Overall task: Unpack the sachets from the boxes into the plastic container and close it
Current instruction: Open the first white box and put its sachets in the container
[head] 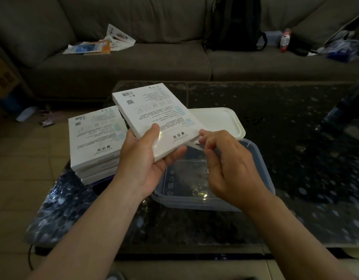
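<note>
Head view, dim room. Grey sofa (pixel 134 63) along far side, black backpack (pixel 233 23) on its seat. Dark speckled coffee table (pixel 295 158) in front. Clear plastic container (pixel 261 170) open at table's middle, nearer front edge. White lid (pixel 221 120) lying just behind container. Stack of boxes (pixel 93 138) by table's left edge. Held box (pixel 154 110) tilted above container's left rim, printed side up. Left hand (pixel 146 164) gripping box's near left corner, thumb on top, fingers curled beneath. Right hand (pixel 229 168) pinching box's near right corner, thumb and fingertips pressed together; film or flap, cannot tell.
</note>
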{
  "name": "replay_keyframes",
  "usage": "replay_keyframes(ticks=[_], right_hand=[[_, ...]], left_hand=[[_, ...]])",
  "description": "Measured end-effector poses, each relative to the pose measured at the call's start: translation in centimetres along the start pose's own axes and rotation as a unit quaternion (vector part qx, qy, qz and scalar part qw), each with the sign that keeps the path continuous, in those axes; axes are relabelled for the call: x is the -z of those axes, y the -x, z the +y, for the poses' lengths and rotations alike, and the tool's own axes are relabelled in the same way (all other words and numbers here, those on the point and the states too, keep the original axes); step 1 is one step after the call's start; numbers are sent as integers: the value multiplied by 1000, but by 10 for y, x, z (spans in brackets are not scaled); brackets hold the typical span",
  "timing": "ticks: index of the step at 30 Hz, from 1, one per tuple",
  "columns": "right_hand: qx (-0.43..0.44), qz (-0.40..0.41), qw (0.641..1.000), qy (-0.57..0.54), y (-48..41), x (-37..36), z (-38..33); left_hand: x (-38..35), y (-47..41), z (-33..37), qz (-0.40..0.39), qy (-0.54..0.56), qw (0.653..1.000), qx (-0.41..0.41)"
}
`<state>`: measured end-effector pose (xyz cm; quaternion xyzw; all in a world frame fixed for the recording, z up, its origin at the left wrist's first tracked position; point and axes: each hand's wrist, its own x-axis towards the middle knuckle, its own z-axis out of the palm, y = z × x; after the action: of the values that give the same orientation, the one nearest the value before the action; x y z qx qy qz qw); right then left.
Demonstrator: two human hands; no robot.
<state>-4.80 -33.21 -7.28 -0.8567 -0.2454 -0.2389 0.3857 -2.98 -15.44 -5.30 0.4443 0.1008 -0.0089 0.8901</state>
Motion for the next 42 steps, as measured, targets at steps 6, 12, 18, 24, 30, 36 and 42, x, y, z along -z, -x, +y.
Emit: replay_keyframes(ticks=[6, 12, 18, 24, 30, 36, 42], right_hand=[[-44, 94, 995, 8, -6, 8, -5], [-421, 65, 879, -213, -20, 7, -6], [-429, 40, 812, -394, -22, 5, -10], [-401, 34, 817, -412, -19, 9, -5], [-349, 37, 838, -417, -20, 15, 4], [-258, 17, 947, -191, -19, 26, 10], [-166, 44, 985, -10, -17, 25, 13]], left_hand=[[2, 1, 2, -19, -6, 1000, -17], [0, 5, -1, -68, -30, 997, -27], [-4, 9, -7, -105, -56, 992, -37], [-3, 8, -9, -86, -67, 994, -13], [-3, 8, -6, -62, -86, 994, 37], [-2, 9, 0, -57, -62, 987, 134], [-3, 7, 1, -70, 48, 981, 175]])
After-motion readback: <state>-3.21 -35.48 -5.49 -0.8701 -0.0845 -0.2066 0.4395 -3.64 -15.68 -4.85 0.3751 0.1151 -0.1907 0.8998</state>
